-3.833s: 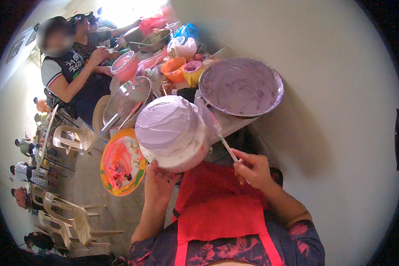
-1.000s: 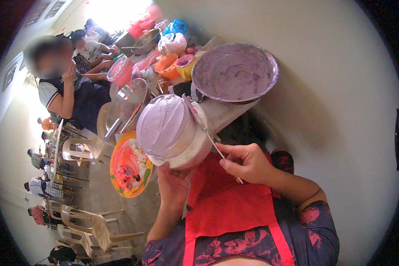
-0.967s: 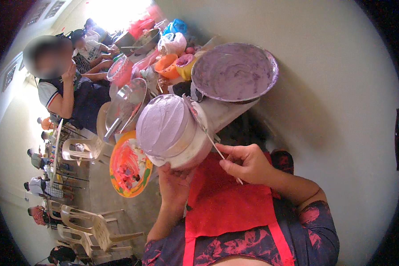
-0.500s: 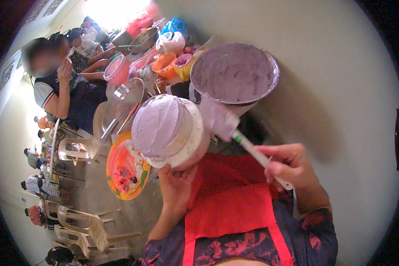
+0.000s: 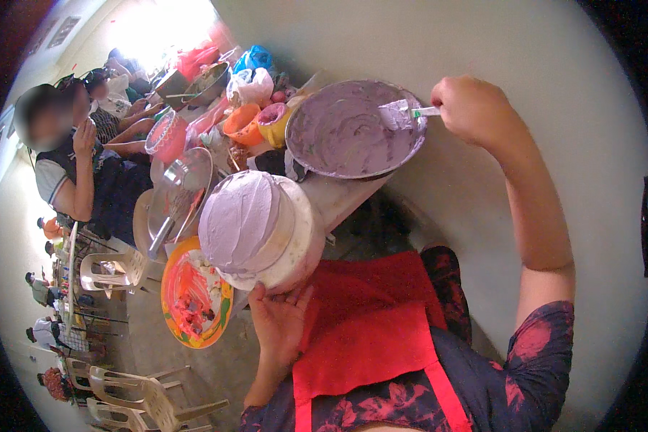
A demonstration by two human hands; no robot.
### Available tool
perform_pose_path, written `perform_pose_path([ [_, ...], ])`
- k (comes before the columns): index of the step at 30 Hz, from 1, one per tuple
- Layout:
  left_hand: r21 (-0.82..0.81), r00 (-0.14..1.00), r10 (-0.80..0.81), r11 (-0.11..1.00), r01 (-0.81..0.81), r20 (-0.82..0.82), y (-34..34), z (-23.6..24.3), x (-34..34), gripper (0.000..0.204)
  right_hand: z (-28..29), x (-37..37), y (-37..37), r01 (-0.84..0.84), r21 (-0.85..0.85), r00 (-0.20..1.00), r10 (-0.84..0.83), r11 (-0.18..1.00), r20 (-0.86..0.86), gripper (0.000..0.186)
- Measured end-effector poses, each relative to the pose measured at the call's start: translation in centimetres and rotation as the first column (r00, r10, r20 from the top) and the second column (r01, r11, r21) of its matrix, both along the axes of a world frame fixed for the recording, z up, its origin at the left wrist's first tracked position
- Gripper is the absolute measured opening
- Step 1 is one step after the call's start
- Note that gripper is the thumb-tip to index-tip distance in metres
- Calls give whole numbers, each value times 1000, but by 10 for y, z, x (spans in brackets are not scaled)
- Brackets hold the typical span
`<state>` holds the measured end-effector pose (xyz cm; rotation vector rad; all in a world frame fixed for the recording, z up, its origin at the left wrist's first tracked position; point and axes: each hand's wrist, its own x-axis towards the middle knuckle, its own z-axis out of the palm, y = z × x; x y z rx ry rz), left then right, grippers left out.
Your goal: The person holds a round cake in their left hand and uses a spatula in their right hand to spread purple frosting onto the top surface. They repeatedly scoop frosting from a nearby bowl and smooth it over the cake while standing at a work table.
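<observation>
Touches the lower edge of a round cake (image 5: 241, 223) with the left hand (image 5: 281, 309), setting the thumb against the pale rim and spreading the fingers along the underside. Cannot tell from this angle between clamping and merely propping. Stretches the right arm far out to the upper right and wraps the right hand (image 5: 471, 111) firmly around the white handle of a spatula (image 5: 397, 115). Puts the cream-coated blade inside a large round bowl (image 5: 347, 175) smeared all over with lilac cream. Holds both hands well apart, the left low and near the body, the right just beyond the bowl's right rim.

Has the cake just left of centre, spread with ridged lilac cream on top and whitish around the right-hand side, between the large bowl and an oval orange plate (image 5: 168, 291) streaked with pink cream (image 5: 191, 295). Has, past the plate, a shiny bowl (image 5: 206, 189) with a whisk (image 5: 167, 230) leaning in it. Has, farther up, a cluster of an orange tub (image 5: 241, 128), a yellow tub (image 5: 272, 135), a pink bowl (image 5: 169, 144) and a blue plastic bag (image 5: 254, 57).

Wears a red apron (image 5: 367, 338) over a dark, red-patterned shirt (image 5: 547, 345). Shares the room with a seated co-worker (image 5: 108, 187) at left, near beige plastic chairs (image 5: 115, 270).
</observation>
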<state>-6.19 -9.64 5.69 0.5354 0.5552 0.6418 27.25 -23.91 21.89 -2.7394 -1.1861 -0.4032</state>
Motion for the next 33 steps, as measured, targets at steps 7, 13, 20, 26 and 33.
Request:
perform_pose_path([
  [7, 28, 999, 34, 999, -33, -35, -3, 2, 3, 60, -9, 10, 32, -32, -142, 999, 32, 989, -4, 17],
  [13, -3, 1000, 22, 1000, -22, 7, -1, 2, 1, 52, -23, 18, 50, -38, -109, 992, 25, 993, -124, 16],
  [20, 33, 999, 30, 999, -29, -31, 2, -3, 0, 50, -38, 43, 61, -65, -72, 956, 41, 995, -290, 18],
  [26, 82, 995, 84, 993, -79, -58, 2, 1, 6, 49, -45, 47, 62, -245, 37, 834, 230, 969, -503, 26],
  [33, 16, 994, 107, 994, -108, 24, 6, -2, 3, 51, -58, 63, 34, -269, 264, 762, 372, 926, -530, 26],
])
